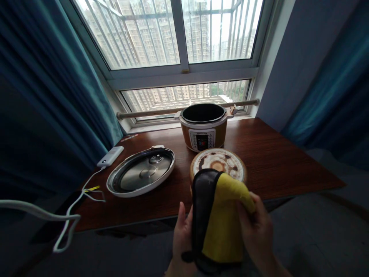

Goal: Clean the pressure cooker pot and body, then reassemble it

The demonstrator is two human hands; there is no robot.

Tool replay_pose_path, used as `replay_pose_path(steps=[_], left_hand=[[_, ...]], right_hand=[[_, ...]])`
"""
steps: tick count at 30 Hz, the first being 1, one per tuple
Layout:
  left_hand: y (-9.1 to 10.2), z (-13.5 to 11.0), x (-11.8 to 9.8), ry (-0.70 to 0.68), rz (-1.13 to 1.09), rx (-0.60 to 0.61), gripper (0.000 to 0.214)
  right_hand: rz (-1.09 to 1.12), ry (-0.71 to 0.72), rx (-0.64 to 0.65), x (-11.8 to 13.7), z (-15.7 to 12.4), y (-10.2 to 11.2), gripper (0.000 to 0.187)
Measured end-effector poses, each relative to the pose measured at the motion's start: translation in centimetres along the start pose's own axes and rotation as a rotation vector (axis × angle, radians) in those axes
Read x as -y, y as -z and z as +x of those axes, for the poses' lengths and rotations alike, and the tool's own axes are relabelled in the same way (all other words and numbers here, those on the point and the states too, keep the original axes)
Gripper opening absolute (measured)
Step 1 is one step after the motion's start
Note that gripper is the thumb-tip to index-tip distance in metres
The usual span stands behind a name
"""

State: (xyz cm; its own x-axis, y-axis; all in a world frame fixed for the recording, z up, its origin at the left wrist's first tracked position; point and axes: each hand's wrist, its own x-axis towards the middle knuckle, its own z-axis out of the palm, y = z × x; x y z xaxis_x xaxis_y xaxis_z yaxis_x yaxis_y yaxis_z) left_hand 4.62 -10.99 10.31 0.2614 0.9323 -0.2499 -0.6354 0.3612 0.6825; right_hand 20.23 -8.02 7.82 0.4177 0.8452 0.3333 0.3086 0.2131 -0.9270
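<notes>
My left hand [182,235] grips the black edge of a yellow and black cloth [220,221], low in the middle of the view. My right hand [256,231] pinches the cloth's yellow upper right corner. The cloth hangs just in front of a round gold-rimmed pot part [218,163] with a stained, burnt-looking top, which stands at the wooden table's [273,157] front edge. Behind it stands an open gold electric cooker [203,127] with a control panel. The cooker's lid [141,173] lies upturned on the table to the left.
A white power bank [110,156] lies at the table's left edge, with a white cable [67,215] trailing off the front left. A window with a rail runs behind the table. Teal curtains [43,96] hang on both sides.
</notes>
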Motion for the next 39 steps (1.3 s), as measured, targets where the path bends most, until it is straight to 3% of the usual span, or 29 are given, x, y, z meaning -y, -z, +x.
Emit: replay_pose_path(steps=[3, 5, 10, 13, 15, 17, 19, 21, 23, 27, 30, 35, 39], left_hand=[[0.3, 2.9, 0.1, 0.092, -0.03, 0.122, 0.069], [0.0, 3.8, 0.4, 0.087, 0.029, 0.137, 0.07], [0.3, 5.5, -0.8, -0.112, 0.223, -0.112, 0.058], [2.8, 7.5, -2.8, -0.262, 0.436, -0.247, 0.056], [4.6, 8.8, -3.9, -0.396, 0.64, -0.369, 0.056], [5.6, 9.5, -4.6, -0.525, 0.88, -0.476, 0.053], [5.7, 9.7, -4.7, -0.635, 1.149, -0.547, 0.041], [5.2, 9.5, -4.4, -0.708, 1.391, -0.597, 0.034], [4.6, 9.3, -4.0, -0.703, 1.525, -0.612, 0.035], [4.2, 9.3, -3.3, -0.606, 1.502, -0.572, 0.033], [4.0, 9.2, -3.1, -0.575, 1.399, -0.556, 0.028], [2.8, 7.2, -3.9, -0.629, 1.149, -0.514, 0.024], [2.7, 6.3, -4.9, -0.621, 0.968, -0.57, 0.024]], right_hand=[[0.033, -0.006, -0.216, 1.9, 3.7, 0.3, 0.029], [0.158, 0.007, -0.253, 2.9, 5.3, -0.3, 0.042], [0.321, 0.046, -0.2, 2.6, 6.0, -1.4, 0.072], [0.195, 0.025, -0.26, 0.4, 5.9, -0.4, 0.075], [0.015, 0.061, -0.294, -1.3, 6.1, 0.6, 0.066], [-0.191, 0.153, -0.217, -2.7, 6.5, 1.6, 0.05], [-0.345, 0.239, -0.053, -3.6, 7.1, 2.1, 0.036], [-0.436, 0.26, 0.078, -4.1, 7.8, 2.3, 0.034], [-0.509, 0.233, 0.129, -4.4, 8.4, 2.3, 0.036], [-0.585, 0.2, 0.119, -4.4, 9.1, 2.3, 0.035], [-0.506, 0.215, 0.136, -3.7, 9.4, 2.6, 0.024], [-0.334, 0.298, 0.214, -0.5, 10.9, 3.3, 0.013], [-0.447, 0.321, 0.383, 2.3, 13.3, 2.2, 0.022]])
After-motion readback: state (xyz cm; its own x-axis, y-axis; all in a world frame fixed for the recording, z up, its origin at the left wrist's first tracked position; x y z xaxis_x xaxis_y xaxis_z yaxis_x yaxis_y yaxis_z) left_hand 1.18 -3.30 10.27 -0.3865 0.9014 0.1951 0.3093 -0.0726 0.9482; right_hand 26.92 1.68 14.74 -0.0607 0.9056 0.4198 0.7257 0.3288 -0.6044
